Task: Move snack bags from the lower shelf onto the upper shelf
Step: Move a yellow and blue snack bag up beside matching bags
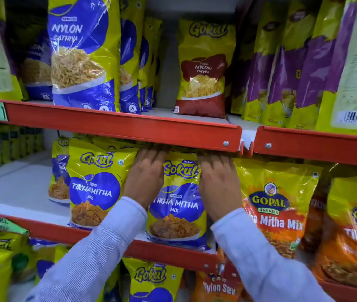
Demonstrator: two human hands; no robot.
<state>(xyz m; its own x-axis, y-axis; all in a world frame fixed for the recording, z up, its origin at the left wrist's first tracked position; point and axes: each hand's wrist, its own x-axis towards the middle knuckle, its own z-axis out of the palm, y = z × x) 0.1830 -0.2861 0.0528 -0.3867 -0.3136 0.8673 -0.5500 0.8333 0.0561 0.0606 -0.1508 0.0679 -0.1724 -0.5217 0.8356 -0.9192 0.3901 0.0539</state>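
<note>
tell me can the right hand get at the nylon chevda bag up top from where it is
Probably yes. The right hand rests on the Tikha Mitha bag; the Nylon Chevda bag stands alone near the upper shelf's front, with only the red shelf lip between.

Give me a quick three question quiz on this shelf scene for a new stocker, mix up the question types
1. True or false: both hands are on the Gokul Tikha Mitha Mix bag on the lower shelf.
2. Which bag stands alone in the middle of the upper shelf? A) Nylon Sev B) Nylon Chevda C) Gopal Mitha Mix
3. What brand is the orange bag just right of the right hand?

Key: 1. True; the left hand and right hand flank it. 2. B, the Nylon Chevda bag. 3. Gopal, on the Gopal bag.
</note>
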